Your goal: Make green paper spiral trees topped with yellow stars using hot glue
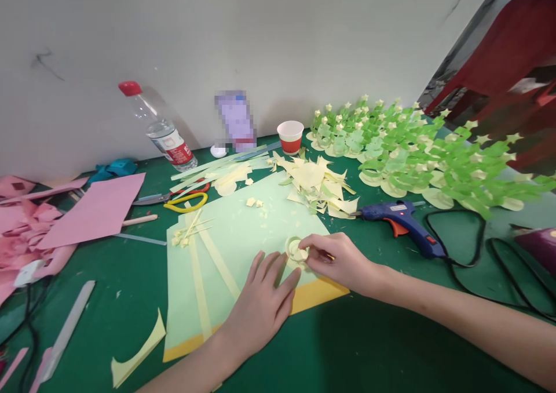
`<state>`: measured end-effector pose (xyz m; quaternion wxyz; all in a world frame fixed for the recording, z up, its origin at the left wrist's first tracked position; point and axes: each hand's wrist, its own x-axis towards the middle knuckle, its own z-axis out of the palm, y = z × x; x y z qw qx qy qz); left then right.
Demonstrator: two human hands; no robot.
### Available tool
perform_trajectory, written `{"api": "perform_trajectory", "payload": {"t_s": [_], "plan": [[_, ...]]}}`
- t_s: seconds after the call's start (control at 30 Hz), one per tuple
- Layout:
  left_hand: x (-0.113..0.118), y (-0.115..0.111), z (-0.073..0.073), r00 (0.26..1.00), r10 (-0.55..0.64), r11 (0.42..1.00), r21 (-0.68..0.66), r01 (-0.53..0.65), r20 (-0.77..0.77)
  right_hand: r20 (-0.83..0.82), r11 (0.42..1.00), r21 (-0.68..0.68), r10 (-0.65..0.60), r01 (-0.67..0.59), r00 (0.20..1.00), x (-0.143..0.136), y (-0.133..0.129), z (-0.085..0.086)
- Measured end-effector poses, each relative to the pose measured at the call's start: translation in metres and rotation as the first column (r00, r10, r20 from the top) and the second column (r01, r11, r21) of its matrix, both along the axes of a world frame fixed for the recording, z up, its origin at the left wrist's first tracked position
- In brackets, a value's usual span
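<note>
My left hand (269, 294) lies open on the light green paper sheet (226, 230), fingers stretched out, with its fingertips close to a small pale paper ring (296, 248). The ring sits on a pale yellow piece of paper. From the right, my right hand (341, 259) pinches the ring's edge between thumb and fingers; the exact contact is partly hidden. Two narrow yellow paper strips (200, 283) lie left of my left hand. Small folded paper stars (254, 203) rest farther up the sheet, and thin stems with stars (186, 235) lie at its left side.
A blue glue gun (399, 216) with a black cable lies right. Behind are paper scraps (310, 178), a paper cup (291, 138), a bottle (169, 141) and scissors (186, 200). Green paper plants (417, 144) crowd the back right; pink paper (99, 207) covers the left.
</note>
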<state>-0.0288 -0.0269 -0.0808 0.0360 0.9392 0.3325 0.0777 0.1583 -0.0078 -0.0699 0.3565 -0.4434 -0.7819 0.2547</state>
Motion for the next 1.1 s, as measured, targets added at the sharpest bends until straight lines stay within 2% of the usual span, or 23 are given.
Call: {"api": "perform_trajectory", "payload": {"t_s": [0.47,0.83,1.1], "plan": [[-0.0006,-0.0011,0.0002,1.0,-0.005,1.0,0.024,0.005,-0.011,0.003,1.0,0.02,-0.001,0.001,1.0,0.0001,0.0016,-0.0004],[0.001,-0.0004,0.0031,1.0,0.015,0.999,-0.041,-0.016,-0.02,0.018,1.0,0.025,0.003,-0.003,1.0,0.0007,0.0016,-0.0024],[0.0011,-0.0003,0.0024,1.0,0.015,0.999,-0.038,-0.015,-0.01,0.031,0.999,0.043,-0.001,0.0,1.0,0.0013,0.0022,-0.0024]]}}
